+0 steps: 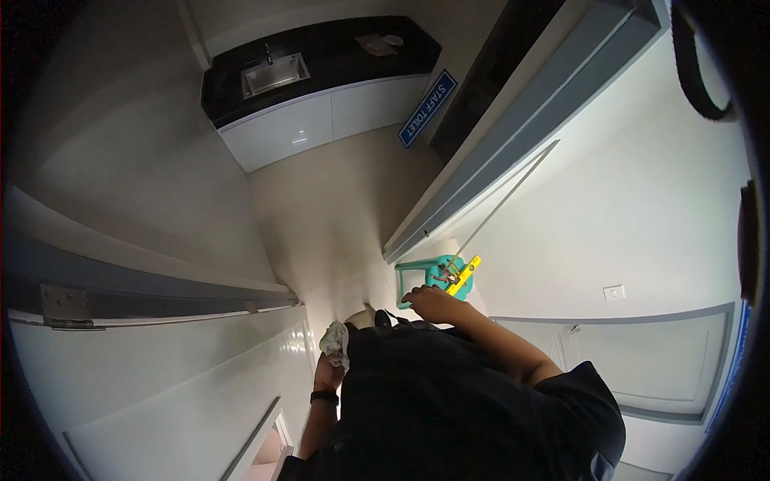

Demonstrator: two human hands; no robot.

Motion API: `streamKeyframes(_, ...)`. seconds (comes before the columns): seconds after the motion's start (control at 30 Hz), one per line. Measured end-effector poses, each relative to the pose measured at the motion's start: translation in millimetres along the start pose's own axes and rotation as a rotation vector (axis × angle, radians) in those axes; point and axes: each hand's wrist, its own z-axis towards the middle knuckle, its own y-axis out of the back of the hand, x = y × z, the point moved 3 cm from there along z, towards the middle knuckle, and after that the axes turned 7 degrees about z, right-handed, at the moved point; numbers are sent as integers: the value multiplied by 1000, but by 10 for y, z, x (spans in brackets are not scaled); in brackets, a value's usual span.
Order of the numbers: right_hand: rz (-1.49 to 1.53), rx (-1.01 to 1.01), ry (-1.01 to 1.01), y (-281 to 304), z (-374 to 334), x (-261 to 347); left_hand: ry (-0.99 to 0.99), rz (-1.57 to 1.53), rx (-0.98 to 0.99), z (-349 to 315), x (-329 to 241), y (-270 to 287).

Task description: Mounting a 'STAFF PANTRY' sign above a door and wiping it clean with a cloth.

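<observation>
My left hand (327, 373), with a dark band at its wrist, is closed around a crumpled whitish cloth (334, 343) beside my dark shirt. My right hand (434, 305) is held out in front of me, palm down, its fingers loosely bent and a little apart, with nothing visible in them. It appears over the near side of a teal plastic stool (407, 265); whether it touches the stool is unclear. On the stool's seat lie a yellow spirit level (463, 276) and a few small items too tiny to name.
A long thin strip (513, 191) slants from the stool along the white wall. Grey door frames (521, 120) stand ahead right and at left. Beyond the doorway are a black counter with a sink (275, 76) and a blue sign (428, 109) leaning upright. A wall switch (613, 293) is at right.
</observation>
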Motion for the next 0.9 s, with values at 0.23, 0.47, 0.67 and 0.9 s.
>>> streamKeyframes(0.23,-8,35,-17,28,-36,13,-340,535,-102,223,317,367)
streamKeyframes(0.47,29,11,-87,-41,-161,-139,-464,1260,-484,303,265,204)
streamKeyframes(0.67,7,11,-17,-124,-154,-81,-244,1231,-528,532,380,413)
streamKeyframes(0.9,44,1,-144,-158,-305,-319,-7,498,38,-443,-115,-88)
